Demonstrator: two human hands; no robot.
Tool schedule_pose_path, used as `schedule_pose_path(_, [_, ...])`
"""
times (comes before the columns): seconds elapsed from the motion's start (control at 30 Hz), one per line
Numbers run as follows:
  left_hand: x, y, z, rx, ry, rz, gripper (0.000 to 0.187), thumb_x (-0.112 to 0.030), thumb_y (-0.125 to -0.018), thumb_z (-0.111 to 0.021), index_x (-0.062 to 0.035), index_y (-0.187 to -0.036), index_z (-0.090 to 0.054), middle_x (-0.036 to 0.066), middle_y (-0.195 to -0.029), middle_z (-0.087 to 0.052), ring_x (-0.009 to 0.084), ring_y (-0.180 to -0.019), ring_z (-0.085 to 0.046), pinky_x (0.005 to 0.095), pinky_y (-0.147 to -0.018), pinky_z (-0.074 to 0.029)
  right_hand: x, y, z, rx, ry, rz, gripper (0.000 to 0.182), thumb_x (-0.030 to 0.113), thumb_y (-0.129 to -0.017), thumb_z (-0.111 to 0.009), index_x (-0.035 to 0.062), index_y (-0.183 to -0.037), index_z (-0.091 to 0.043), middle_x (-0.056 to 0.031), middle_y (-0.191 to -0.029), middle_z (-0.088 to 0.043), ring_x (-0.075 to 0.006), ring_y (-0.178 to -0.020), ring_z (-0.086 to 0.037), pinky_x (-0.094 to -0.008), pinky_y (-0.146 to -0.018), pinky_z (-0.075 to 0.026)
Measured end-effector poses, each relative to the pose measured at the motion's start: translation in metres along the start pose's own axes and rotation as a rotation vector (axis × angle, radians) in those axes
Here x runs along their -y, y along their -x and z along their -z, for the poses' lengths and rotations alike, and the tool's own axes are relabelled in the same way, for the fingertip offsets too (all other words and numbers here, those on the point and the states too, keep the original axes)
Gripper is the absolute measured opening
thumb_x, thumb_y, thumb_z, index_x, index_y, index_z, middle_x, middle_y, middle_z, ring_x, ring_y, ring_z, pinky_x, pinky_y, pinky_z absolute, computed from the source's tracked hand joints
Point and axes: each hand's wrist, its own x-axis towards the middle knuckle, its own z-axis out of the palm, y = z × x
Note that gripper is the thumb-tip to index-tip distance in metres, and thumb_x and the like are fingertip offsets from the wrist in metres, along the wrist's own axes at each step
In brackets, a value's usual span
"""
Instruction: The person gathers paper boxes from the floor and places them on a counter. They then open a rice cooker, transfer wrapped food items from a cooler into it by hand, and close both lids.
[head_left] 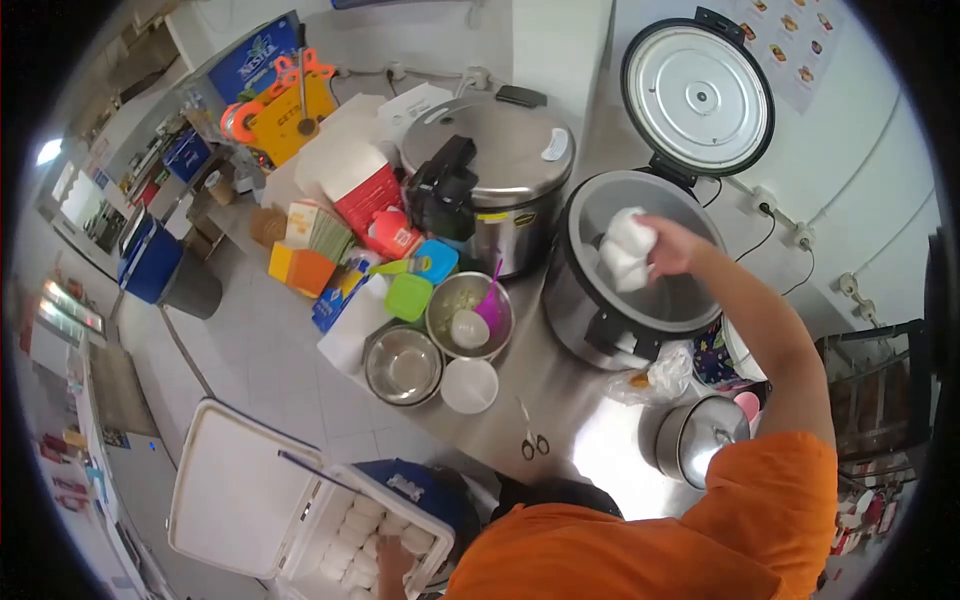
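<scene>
My right hand (pixel 672 247) is closed on a cluster of white wrapped packets (pixel 628 248), held over the open mouth of a large rice cooker (pixel 580 310). The cooker's lid (pixel 697 97) is tipped up behind it. Down at the lower left, my left hand (pixel 393 560) reaches into a white cooler box (pixel 437 575). It touches the rounded white packets (pixel 352 535) packed inside, but its fingers are too small and partly hidden to show whether they grip one. The cooler's lid (pixel 235 490) stands open to the left.
A second, closed cooker (pixel 490 150) stands at the back. Nearer lie a steel bowl (pixel 470 300) with a purple spoon, an empty steel bowl (pixel 403 366), a white tub (pixel 470 386) and scissors (pixel 533 435). A lidded pot (pixel 690 445) and plastic bag (pixel 660 378) are at right.
</scene>
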Motion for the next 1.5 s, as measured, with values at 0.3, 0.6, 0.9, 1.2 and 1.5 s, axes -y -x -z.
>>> schedule_pose_path(0.3, [-0.069,-0.019,0.060,0.332,-0.015,0.267,0.064,-0.026,-0.079,-0.074,-0.0003,-0.131,-0.048,0.021,-0.121,-0.061,0.0356,-0.112,-0.059,0.0434,-0.094,-0.048,-0.050,-0.113,0.034,0.060,0.260,-0.109,0.076,0.055,-0.086,-0.067,0.0142,-0.144,-0.042,-0.0122,-0.146,-0.047,-0.0394,-0.134,-0.041,-0.0769,-0.104,-0.021])
schedule_pose_path(0.6, [-0.016,-0.051,-0.006,0.415,0.455,0.751,0.098,-0.037,-0.061,-0.087,0.0092,-0.135,-0.043,0.031,-0.118,-0.061,0.0412,-0.112,-0.060,0.0445,-0.093,-0.050,-0.063,-0.085,0.078,0.373,0.441,-0.476,0.080,0.039,-0.082,-0.079,0.0077,-0.145,-0.040,-0.0102,-0.139,-0.054,-0.0278,-0.124,-0.053,-0.0494,-0.099,-0.047])
schedule_pose_path(0.9, [-0.070,-0.064,0.049,0.266,0.784,0.811,0.094,-0.035,-0.064,-0.088,0.0028,-0.139,-0.045,0.019,-0.126,-0.060,0.0359,-0.116,-0.058,0.0515,-0.096,-0.049,-0.015,-0.061,0.021,0.234,1.510,-0.801,0.087,0.028,-0.080,-0.077,0.0024,-0.148,-0.029,-0.0174,-0.130,-0.058,-0.0308,-0.110,-0.061,-0.0477,-0.094,-0.052])
schedule_pose_path(1.2, [-0.046,0.017,0.105,0.229,1.355,0.873,0.062,-0.024,-0.078,-0.078,0.0043,-0.128,-0.054,0.016,-0.120,-0.061,0.0276,-0.110,-0.061,0.0419,-0.074,-0.063,-0.001,0.011,-0.089,-0.202,1.614,0.260,0.035,0.008,-0.089,-0.061,0.0034,-0.123,-0.057,-0.0116,-0.108,-0.066,-0.0256,-0.101,-0.062,-0.0367,-0.091,-0.048])
schedule_pose_path(1.5, [0.000,0.117,0.100,-0.235,1.845,0.603,0.049,-0.035,-0.098,-0.062,0.0024,-0.128,-0.056,0.010,-0.119,-0.064,0.0206,-0.101,-0.066,0.0330,-0.088,-0.055,-0.330,0.009,-0.536,0.925,1.211,0.241,0.041,0.025,-0.089,-0.068,-0.0005,-0.121,-0.059,-0.0185,-0.089,-0.069,-0.0291,-0.083,-0.068,-0.0350,-0.079,-0.054])
